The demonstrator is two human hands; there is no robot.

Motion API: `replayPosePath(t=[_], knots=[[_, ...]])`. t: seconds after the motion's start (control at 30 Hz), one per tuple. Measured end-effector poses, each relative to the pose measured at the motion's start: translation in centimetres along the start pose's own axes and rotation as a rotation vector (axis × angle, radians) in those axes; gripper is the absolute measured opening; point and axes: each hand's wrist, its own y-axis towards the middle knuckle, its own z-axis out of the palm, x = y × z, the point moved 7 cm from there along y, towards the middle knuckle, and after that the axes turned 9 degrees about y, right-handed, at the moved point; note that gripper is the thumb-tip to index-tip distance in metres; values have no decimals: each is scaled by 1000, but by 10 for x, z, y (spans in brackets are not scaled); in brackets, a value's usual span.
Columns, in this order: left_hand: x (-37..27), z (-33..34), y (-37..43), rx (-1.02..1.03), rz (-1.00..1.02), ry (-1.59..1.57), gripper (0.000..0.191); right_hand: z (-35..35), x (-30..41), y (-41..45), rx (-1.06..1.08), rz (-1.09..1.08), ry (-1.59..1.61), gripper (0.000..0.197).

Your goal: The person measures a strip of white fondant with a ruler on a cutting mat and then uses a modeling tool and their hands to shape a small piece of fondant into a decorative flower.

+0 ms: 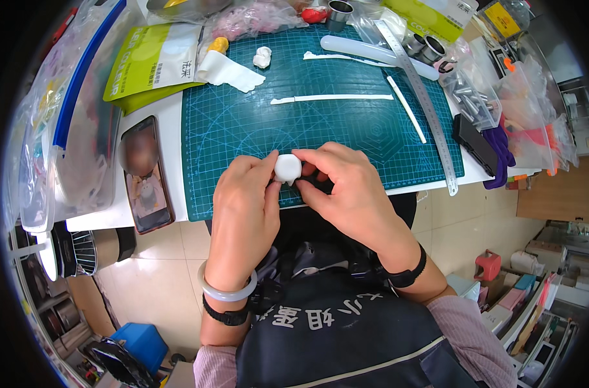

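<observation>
Between the fingertips of both hands is a small white rounded piece of fondant-like paste (288,168), with a little pointed bit hanging from its lower edge. My left hand (246,203) pinches it from the left with thumb and forefinger. From the other side my right hand (340,182) holds it the same way, the other fingers curled beneath. The piece is above the near edge of a green cutting mat (236,126). Farther up the mat lie a long thin white strip (333,98), a white stick (407,110) and a ragged white strip (347,59).
A steel ruler (420,97) crosses a translucent rolling pin (372,54) on the right. A white lump (262,57) and a flat white sheet (231,72) lie at the back. A phone (146,179) rests left, near a green-and-white pouch (151,63). Metal nozzles fill a plastic box (474,97).
</observation>
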Motion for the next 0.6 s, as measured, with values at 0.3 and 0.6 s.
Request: replayPosePath(t=[0.3, 0.6], knots=[[-3, 1, 2, 3, 12, 12, 35, -3, 0, -1, -13, 1, -26, 36], [-7, -3, 5, 53, 5, 5, 41, -2, -2, 1, 10, 28, -9, 31]])
